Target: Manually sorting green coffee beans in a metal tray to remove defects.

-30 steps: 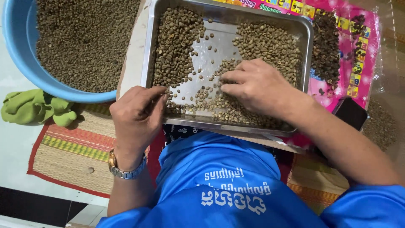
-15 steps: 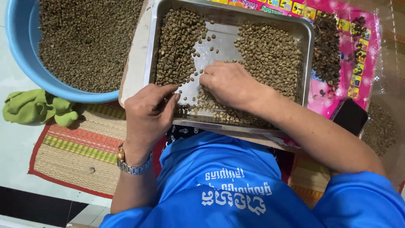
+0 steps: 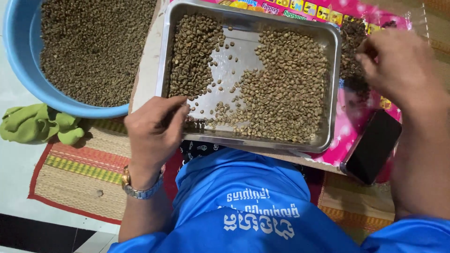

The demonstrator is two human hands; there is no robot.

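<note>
A metal tray [image 3: 161, 61] holds pale green coffee beans in a left heap [image 3: 194, 51] and a wider right heap [image 3: 286, 84], with a bare strip between them. My left hand [image 3: 154, 129] rests on the tray's near left corner. Its fingers are bunched and curled, and the tips touch loose beans. My right hand [image 3: 403, 68] is blurred and hovers right of the tray, beside a small pile of dark beans [image 3: 351, 47] on a pink plastic sheet [image 3: 358, 119]. Its fingers curl downward and its palm is hidden.
A blue basin [image 3: 21, 61] full of beans stands at the far left. A green cloth [image 3: 37, 124] lies below it on a striped woven mat [image 3: 79, 173]. A black phone [image 3: 372, 145] lies on the pink sheet near my right forearm.
My right hand has left the beans in the tray and swung right, over the dark beans on the pink sheet. My left hand has stayed at the tray's near left corner.
</note>
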